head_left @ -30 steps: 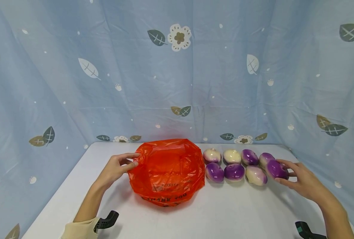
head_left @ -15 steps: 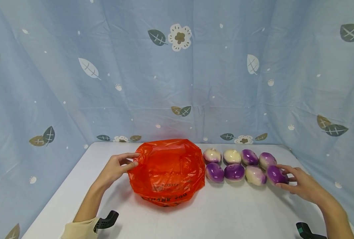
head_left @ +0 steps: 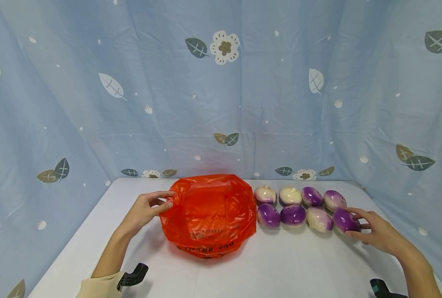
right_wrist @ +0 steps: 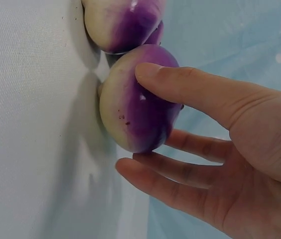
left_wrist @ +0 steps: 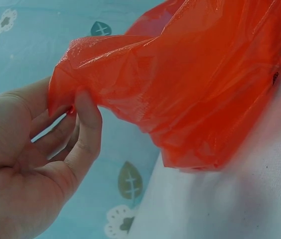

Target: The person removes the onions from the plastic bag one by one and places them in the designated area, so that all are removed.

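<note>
A red plastic bag (head_left: 206, 207) stands with its mouth wide, "THANK YOU" printed at its front. My left hand (head_left: 148, 208) pinches the bag's left rim between thumb and fingers; the left wrist view shows the film (left_wrist: 63, 84) caught there. At the right, purple-and-white turnips sit in two rows. Around the front row's rightmost turnip (head_left: 346, 221) my right hand (head_left: 377, 231) curls, thumb on its near side and fingers at its end. In the right wrist view that turnip (right_wrist: 135, 104) rests on the table, against or very close to its neighbour.
Several other turnips, among them a pale one (head_left: 319, 219) and a purple one (head_left: 293, 215), stand between the bag and my right hand. The white table (head_left: 273, 269) ends at the back against a blue patterned curtain (head_left: 191, 103).
My right hand has lowered the turnip onto the table at the right end of the front row, shifting slightly down. The left hand and the bag have stayed put.
</note>
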A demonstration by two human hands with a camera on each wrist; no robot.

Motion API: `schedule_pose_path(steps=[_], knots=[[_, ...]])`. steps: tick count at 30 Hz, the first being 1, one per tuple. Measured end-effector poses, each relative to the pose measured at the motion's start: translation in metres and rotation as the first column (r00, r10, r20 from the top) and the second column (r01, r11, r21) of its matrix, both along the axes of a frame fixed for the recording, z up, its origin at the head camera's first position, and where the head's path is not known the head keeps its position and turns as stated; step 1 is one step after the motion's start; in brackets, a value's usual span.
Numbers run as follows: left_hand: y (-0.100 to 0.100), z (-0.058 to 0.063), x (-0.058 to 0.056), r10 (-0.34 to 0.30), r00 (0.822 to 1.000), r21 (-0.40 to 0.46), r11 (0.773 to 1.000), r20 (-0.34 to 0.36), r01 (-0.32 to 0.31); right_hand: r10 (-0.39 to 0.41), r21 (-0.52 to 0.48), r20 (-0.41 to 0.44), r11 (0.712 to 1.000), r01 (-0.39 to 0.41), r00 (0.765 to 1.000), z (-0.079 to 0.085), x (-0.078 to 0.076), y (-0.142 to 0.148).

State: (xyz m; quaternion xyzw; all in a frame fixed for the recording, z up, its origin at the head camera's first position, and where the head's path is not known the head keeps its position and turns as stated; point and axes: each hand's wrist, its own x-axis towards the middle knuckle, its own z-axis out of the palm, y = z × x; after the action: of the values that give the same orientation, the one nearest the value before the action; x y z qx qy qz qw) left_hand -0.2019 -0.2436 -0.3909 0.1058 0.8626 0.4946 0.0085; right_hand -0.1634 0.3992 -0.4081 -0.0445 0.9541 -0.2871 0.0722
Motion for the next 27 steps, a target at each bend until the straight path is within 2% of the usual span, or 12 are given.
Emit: schedule_pose_path(steps=[11, 21, 24, 27], knots=[[0.0, -0.001, 0.0, -0.025, 0.999, 0.015, 1.0, -0.021, 0.025, -0.002, 0.004, 0.006, 1.0, 0.002, 1.0, -0.003, -0.002, 0.003], [0.0, 0.001, 0.002, -0.041, 0.999, 0.026, 0.999, -0.006, 0.041, 0.02, 0.017, -0.016, 1.0, -0.02, 1.0, -0.003, 0.0, 0.003], [0.0, 0.005, 0.004, -0.042, 0.999, 0.007, 0.999, -0.007, 0.042, 0.026, 0.047, -0.051, 0.999, -0.024, 0.998, -0.003, 0.001, 0.003], [0.001, 0.011, 0.007, -0.037, 0.999, -0.036, 0.999, -0.037, 0.036, 0.02, 0.097, -0.114, 0.995, -0.009, 0.993, 0.001, 0.001, 0.0]])
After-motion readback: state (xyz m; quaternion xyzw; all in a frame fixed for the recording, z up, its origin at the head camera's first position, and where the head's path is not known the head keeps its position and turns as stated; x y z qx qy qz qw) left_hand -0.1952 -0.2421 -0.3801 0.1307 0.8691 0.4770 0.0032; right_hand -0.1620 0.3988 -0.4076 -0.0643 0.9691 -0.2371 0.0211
